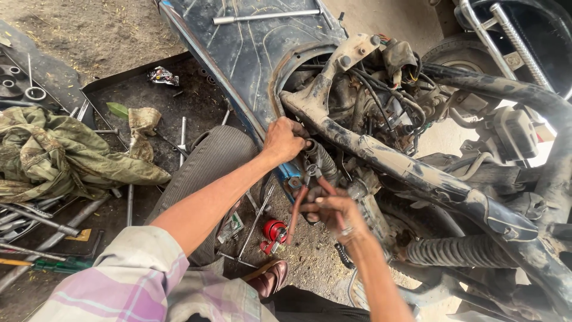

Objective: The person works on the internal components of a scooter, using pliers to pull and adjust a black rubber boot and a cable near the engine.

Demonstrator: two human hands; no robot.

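Note:
My left hand (285,140) grips a black ribbed rubber hose (322,158) under the dirty frame tube (381,156) of a stripped scooter. My right hand (333,211) holds pliers with red-brown handles (301,203); their jaws (311,171) bite at a clamp on the hose, just right of my left hand. Tangled wires and engine parts (381,101) fill the space behind the frame. My knee in grey trousers (208,158) is below my left forearm.
A blue-black body panel (238,53) leans behind, with a long metal rod (265,16) on it. Rods, wrenches and an olive rag (59,158) lie on the dirt at left. A small red can (274,229) sits by my foot. A wheel (465,56) is upper right.

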